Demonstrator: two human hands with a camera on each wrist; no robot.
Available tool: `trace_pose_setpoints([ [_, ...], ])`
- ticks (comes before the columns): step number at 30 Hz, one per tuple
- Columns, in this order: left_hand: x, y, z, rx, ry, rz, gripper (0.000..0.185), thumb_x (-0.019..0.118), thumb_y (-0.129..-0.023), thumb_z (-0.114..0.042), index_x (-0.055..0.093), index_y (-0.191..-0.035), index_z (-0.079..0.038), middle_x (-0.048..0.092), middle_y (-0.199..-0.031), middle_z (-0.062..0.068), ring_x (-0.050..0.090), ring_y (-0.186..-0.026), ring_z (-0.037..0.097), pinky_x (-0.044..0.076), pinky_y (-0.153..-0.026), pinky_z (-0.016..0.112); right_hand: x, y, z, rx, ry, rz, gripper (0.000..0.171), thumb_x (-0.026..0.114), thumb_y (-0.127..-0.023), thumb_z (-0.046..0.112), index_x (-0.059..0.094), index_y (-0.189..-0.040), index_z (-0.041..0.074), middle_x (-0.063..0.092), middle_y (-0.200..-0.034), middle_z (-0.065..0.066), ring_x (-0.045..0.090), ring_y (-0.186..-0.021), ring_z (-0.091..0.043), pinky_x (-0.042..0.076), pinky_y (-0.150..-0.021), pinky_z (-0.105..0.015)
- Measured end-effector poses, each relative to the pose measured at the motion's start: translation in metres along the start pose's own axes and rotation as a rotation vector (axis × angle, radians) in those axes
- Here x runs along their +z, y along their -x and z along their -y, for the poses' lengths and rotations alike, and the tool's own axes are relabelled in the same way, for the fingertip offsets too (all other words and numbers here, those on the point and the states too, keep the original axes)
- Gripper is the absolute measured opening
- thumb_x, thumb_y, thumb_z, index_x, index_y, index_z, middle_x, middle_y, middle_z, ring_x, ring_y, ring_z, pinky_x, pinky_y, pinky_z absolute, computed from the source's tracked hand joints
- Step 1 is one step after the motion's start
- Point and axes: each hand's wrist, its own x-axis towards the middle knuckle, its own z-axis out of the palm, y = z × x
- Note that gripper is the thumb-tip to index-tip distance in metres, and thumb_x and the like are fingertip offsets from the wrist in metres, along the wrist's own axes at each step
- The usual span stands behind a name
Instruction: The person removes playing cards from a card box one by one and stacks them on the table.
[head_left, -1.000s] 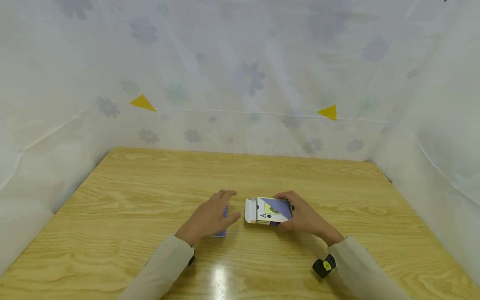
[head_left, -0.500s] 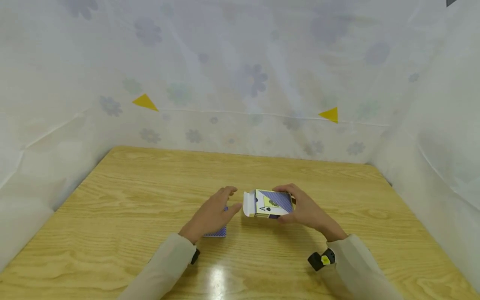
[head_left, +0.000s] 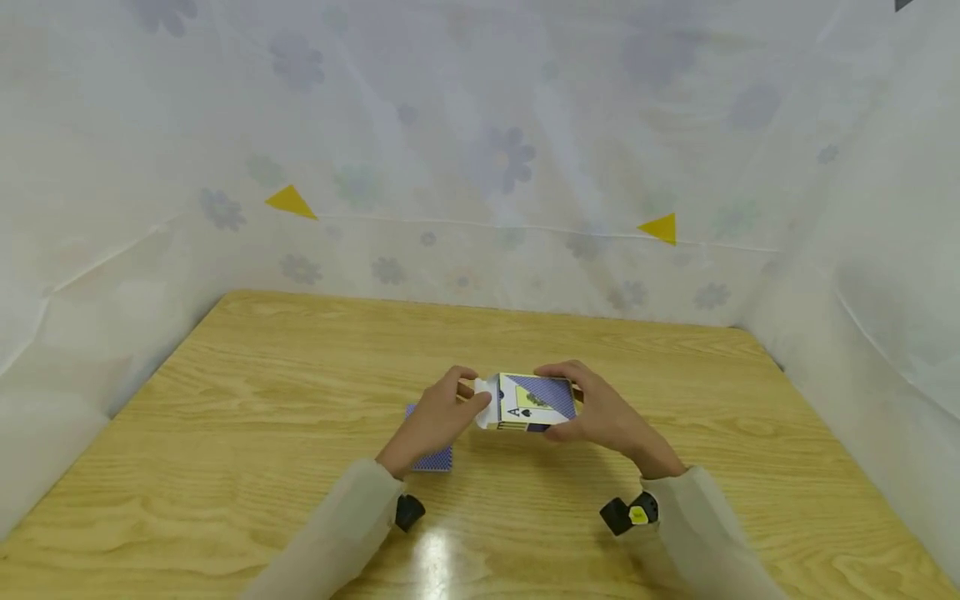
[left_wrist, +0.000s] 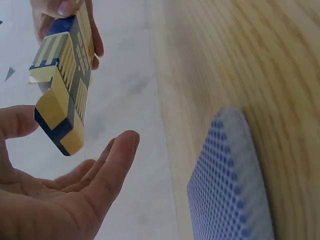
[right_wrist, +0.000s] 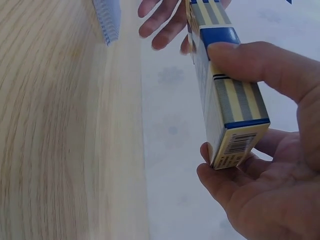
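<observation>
My right hand (head_left: 611, 421) grips a playing card box (head_left: 538, 400) above the table, thumb along one narrow side and fingers on the opposite one. The box shows an ace of spades and a blue patterned half. Its white end flap (head_left: 485, 408) stands out toward my left hand (head_left: 438, 417). In the left wrist view, the thumb is beside the flap's edge and the other fingers are extended, apart from it; whether the thumb touches I cannot tell. Under my left hand a blue-backed deck of cards (left_wrist: 222, 185) lies on the table, partly hidden in the head view.
The wooden table (head_left: 300, 350) reaches back to a white flowered sheet (head_left: 450, 125), which also hangs at both sides. Two yellow triangles, a left one (head_left: 291, 202) and a right one (head_left: 660, 228), are on the back sheet. Dark devices sit at both wrists.
My right hand has raised the card box and brought it slightly left. My left hand has moved right, up to the flap, uncovering more of the deck.
</observation>
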Motion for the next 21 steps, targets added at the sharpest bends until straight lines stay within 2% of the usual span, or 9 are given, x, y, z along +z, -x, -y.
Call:
trace_pose_setpoints([
  [6,0.005,-0.004,-0.002,-0.057,0.195,0.002,0.048,0.058,-0.096,-0.024,0.041,-0.136,-0.003,0.055,-0.117,0.021,0.061,-0.084,0.023,0.054,-0.077,0.042,0.004,-0.002,0.005,-0.002,-0.018,0.007,0.07,0.082,-0.071,0.009,0.05,-0.133,0.003,0.046,-0.135,-0.017,0.046,-0.115,-0.033,0.035,-0.102,-0.061],
  [14,0.009,-0.009,0.001,-0.101,0.431,0.045,0.044,0.054,-0.095,-0.008,0.039,-0.135,0.002,0.057,-0.115,0.023,0.064,-0.094,0.025,0.055,-0.081,0.046,0.007,-0.005,0.009,-0.009,-0.01,0.004,0.068,0.081,-0.072,0.009,0.052,-0.133,0.008,0.045,-0.136,-0.016,0.046,-0.116,-0.032,0.035,-0.103,-0.06],
  [21,0.006,-0.01,0.003,-0.107,0.509,0.033,0.036,0.054,-0.093,-0.002,0.047,-0.128,0.003,0.061,-0.114,0.026,0.066,-0.089,0.022,0.057,-0.073,0.041,0.011,-0.005,0.011,-0.024,-0.067,-0.006,0.072,0.081,-0.073,0.009,0.048,-0.137,0.006,0.043,-0.136,-0.018,0.045,-0.116,-0.033,0.033,-0.105,-0.059],
])
